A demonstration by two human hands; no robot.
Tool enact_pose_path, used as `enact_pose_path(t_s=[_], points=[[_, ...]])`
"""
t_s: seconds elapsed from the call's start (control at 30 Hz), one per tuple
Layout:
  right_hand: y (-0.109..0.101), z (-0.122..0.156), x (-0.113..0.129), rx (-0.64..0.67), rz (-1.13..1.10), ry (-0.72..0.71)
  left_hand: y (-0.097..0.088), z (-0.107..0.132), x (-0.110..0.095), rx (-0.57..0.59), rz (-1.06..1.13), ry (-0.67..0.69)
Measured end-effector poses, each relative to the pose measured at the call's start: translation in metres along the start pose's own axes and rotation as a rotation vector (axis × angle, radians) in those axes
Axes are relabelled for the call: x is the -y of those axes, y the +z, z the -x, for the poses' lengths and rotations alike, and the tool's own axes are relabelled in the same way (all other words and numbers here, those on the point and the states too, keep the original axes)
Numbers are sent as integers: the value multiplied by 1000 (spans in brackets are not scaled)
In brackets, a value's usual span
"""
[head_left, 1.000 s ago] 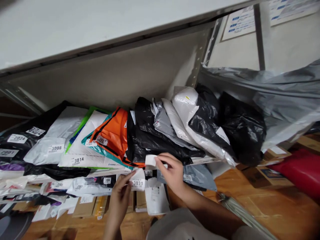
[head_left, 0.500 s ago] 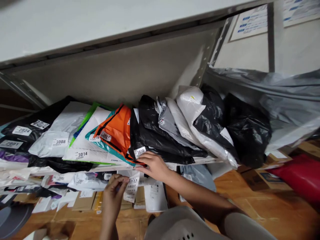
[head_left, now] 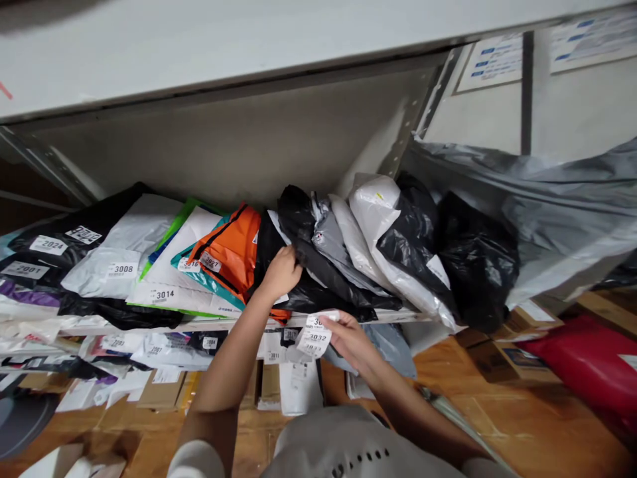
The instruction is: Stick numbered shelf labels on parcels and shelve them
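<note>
My left hand (head_left: 283, 273) reaches onto the shelf, its fingers closed at the edge of a black plastic mailer bag (head_left: 311, 257) in the middle of the row. In front of the shelf edge, my right hand (head_left: 351, 338) pinches a strip of white number labels (head_left: 314, 337); 3032 is readable on it. Left of my left hand lies an orange mailer bag (head_left: 237, 245) labelled 3027, over a teal one. Part of a white label shows below my left wrist, its number hidden.
A white mailer (head_left: 172, 285) marked 3014 and a grey-white one (head_left: 122, 245) marked 3008 lie to the left. White and black bags (head_left: 371, 232) lean at the right. Below are a lower shelf of parcels, cardboard boxes (head_left: 517, 362) and a red bag (head_left: 582, 365).
My left hand has gone from the label strip up to the black mailer bag. My right hand has left the 3030 label and now holds the strip.
</note>
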State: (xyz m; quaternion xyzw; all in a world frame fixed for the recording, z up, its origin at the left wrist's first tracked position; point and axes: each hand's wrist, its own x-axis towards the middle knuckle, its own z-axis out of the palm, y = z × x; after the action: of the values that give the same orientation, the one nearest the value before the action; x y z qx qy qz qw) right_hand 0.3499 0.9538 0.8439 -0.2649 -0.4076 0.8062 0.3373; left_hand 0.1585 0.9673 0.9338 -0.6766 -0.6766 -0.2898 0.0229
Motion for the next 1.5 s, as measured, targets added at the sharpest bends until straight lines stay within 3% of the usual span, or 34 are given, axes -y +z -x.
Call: enact_pose_path(t_s=[0.1, 0.23, 0.3, 0.43, 0.5, 0.77, 1.07, 1.23, 1.37, 1.5], points=[[-4, 2, 9, 55, -51, -5, -10, -34, -7, 94, -134, 131], [-3, -3, 17, 83, -3, -10, -29, -62, -12, 165, -235, 170], [-1, -7, 20, 58, 12, -19, -35, -70, -14, 268, -198, 118], [5, -15, 22, 37, 61, -41, -38, -77, -17, 709, 5, -146], [12, -25, 20, 5, 118, -85, -36, -77, -13, 813, 61, -218], [36, -87, 4, -208, 247, -240, -27, -61, 15, 701, 327, -114], [31, -85, 9, -123, 245, -211, -7, -46, 55, 704, 511, -14], [25, -86, 11, -158, 277, -204, -3, -44, 55, 671, 408, 30], [27, -83, 15, -91, 266, -132, 1, -35, 46, 564, 187, 73], [29, -77, 17, -102, 255, -83, 10, -21, 36, 497, -8, 154]])
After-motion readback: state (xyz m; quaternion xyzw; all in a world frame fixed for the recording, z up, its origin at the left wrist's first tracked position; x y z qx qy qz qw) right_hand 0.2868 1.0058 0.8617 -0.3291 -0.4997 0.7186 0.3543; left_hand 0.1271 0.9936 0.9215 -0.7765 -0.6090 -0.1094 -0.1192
